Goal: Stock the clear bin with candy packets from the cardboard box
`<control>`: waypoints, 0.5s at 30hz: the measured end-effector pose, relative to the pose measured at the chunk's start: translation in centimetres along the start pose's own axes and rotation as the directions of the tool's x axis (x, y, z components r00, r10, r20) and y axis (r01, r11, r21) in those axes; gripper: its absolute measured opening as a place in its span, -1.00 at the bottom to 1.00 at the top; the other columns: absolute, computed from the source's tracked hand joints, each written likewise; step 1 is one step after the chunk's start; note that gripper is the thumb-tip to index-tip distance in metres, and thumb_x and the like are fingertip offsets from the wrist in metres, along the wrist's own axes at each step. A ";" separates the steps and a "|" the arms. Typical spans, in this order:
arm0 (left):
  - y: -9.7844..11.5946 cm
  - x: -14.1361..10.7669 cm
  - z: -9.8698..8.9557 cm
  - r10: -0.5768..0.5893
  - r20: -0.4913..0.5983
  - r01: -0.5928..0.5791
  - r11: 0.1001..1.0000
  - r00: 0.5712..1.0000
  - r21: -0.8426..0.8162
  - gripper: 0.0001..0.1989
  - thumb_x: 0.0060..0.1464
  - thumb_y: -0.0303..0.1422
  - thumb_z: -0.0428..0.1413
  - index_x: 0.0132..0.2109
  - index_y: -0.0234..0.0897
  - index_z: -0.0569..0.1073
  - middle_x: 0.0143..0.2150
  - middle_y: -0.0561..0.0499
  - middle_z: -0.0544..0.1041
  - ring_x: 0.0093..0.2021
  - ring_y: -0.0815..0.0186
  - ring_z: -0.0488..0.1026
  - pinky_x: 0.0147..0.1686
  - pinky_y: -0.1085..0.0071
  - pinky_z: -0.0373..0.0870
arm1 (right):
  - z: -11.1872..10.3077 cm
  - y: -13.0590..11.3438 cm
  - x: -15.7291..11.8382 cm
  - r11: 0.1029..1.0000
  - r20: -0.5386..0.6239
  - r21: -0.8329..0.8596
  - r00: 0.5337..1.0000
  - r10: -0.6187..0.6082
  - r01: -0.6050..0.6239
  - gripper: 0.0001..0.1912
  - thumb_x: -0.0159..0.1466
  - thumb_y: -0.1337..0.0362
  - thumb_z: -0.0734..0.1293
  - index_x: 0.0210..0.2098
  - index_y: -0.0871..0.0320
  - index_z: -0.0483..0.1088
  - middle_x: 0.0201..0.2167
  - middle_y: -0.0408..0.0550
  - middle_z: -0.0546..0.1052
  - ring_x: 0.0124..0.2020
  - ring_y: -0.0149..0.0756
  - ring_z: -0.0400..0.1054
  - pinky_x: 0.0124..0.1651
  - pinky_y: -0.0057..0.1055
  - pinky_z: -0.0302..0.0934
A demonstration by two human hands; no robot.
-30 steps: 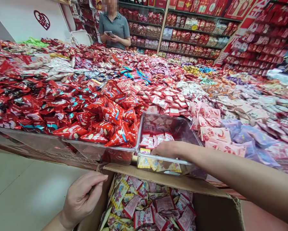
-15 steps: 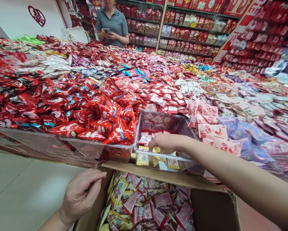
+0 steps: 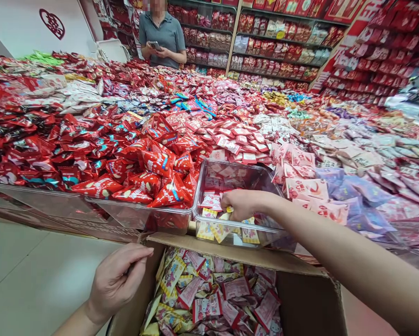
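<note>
A clear plastic bin (image 3: 275,179) holds a few small white, pink and yellow packets. Inside it, my right hand (image 3: 242,205) has its fingers closed around a yellow-edged packet (image 3: 227,217), partly hidden by the fingers. Below the bin stands an open cardboard box (image 3: 310,298) with many pink and yellow wrapped packets (image 3: 207,305) in it. At the box's left edge, my left hand (image 3: 120,280) is loosely curled, thumb and fingers together, with nothing visible in it.
Red snack packets (image 3: 163,161) fill the bin to the left. Pink packets (image 3: 307,186) and purple packets (image 3: 366,196) lie to the right. Across the display, a person (image 3: 162,37) holds a phone. Stocked shelves (image 3: 275,42) line the back. Tiled floor (image 3: 30,266) shows at lower left.
My right hand has shifted slightly within the clear bin, and a yellow-edged packet now shows at its fingers. The packets beneath it have moved a little. My left hand is almost unchanged.
</note>
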State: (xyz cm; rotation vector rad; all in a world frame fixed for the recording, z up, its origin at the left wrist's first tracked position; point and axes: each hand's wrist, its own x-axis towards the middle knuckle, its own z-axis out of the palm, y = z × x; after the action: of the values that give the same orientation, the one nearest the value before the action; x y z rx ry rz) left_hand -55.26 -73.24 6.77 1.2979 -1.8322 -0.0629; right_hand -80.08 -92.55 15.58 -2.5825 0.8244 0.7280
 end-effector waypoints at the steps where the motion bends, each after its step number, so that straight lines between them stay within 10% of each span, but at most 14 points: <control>1: 0.0 0.0 0.0 0.001 0.000 -0.001 1.000 1.000 0.001 -0.76 -0.07 -0.57 0.03 -0.23 -0.22 0.43 -0.41 0.03 0.52 -0.39 0.33 0.47 -0.39 0.46 0.42 | 0.0 -0.3 0.0 1.000 0.071 -0.007 0.997 0.025 -0.025 -0.63 -0.02 0.31 0.24 -0.20 0.21 0.42 -0.28 0.04 0.46 -0.31 -0.21 0.32 -0.40 -0.44 0.11; 11: 0.3 0.1 -0.1 0.007 -0.010 -0.007 1.000 1.000 0.015 -0.78 -0.07 -0.56 0.03 -0.25 -0.22 0.43 -0.43 0.04 0.53 -0.40 0.34 0.48 -0.39 0.47 0.42 | -0.4 0.0 0.2 0.995 0.067 -0.049 0.993 0.094 -0.091 -0.56 -0.03 0.38 0.25 -0.12 0.18 0.38 -0.25 0.04 0.49 -0.30 -0.20 0.35 -0.45 -0.44 0.09; 15: 0.2 0.3 0.0 0.025 -0.005 -0.024 1.000 1.000 0.018 -0.77 -0.05 -0.58 0.02 -0.24 -0.23 0.42 -0.43 0.03 0.52 -0.40 0.36 0.47 -0.39 0.48 0.41 | 0.0 0.2 0.3 0.988 0.286 -0.095 0.947 0.145 -0.122 -0.68 -0.09 0.42 0.30 -0.30 0.21 0.47 -0.35 0.04 0.52 -0.36 -0.21 0.36 -0.44 -0.42 0.10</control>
State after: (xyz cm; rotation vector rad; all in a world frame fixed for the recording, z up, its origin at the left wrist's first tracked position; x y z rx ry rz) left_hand -55.43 -73.41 7.09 1.2864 -1.8477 -0.0301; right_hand -80.02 -92.78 15.37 -2.4167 0.8954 1.1700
